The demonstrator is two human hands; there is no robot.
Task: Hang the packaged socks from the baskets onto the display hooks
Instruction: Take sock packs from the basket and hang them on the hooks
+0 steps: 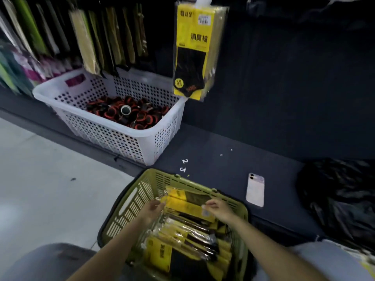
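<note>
Fingers of the left hand curl round the hanger end of the top sock pack in the near green basket; the right hand pinches the pack's right edge. Step in hand, by judgement: lifting 1 pack off the stack. The next move calls for raising it to the far display, where 1 hung pack marks the likely place, and threading its hanger onto a hook. Hard to make out: the display hook, cut off at the top edge; the pack's hanger, blurred at the left fingertips; the dark, orange-rimmed contents of the white basket, far left.
</note>
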